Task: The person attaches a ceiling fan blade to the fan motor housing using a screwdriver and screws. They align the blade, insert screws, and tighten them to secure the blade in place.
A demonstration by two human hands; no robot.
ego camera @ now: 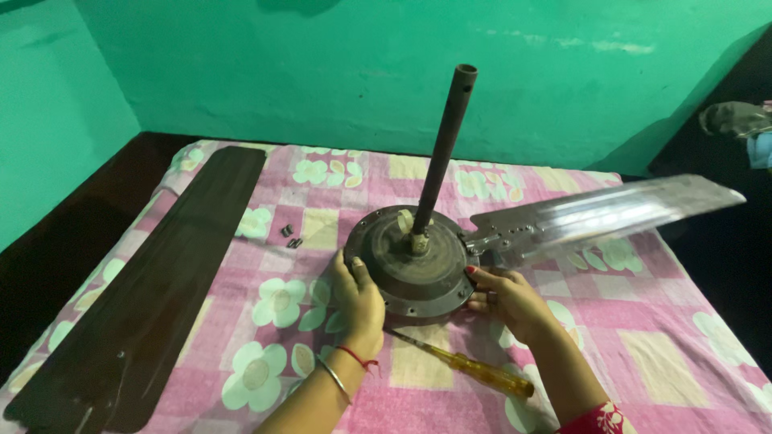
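Nearest item: I log a yellow-handled screwdriver with a thin steel shaft [470,366], lying loose on the bed between my two forearms, tip pointing up-left toward the motor. Neither hand is on it.

Left hand: my left hand [358,301] lies flat, fingers together, pressed against the lower-left rim of the round dark-brown metal ceiling-fan motor housing [410,261]. It grips nothing; it only steadies.

Right hand: my right hand [507,299] rests at the lower-right rim of the same housing, fingers curled loosely. I cannot tell whether anything is pinched under them.

Motor position: housing sits flat at mid-bed on the pink patchwork bedsheet with white flowers [659,345], its dark tubular down-rod [445,153] standing up, leaning slightly right.

Blade attached: one long silvery metal fan blade [603,215] meets the housing at the right through its bracket [490,239].

Blade detached: one long dark-brown fan blade [145,289] lies well apart at the left edge of the bed.

Loose hardware: small dark screws [290,236] lie together on the sheet, just left of the housing.

Progress, my judgement: one blade is mounted and one lies separate, so blade work stands partway. Other mounting holes on the rim look empty.

Left to settle: the dark blade and loose screws remain unfitted.
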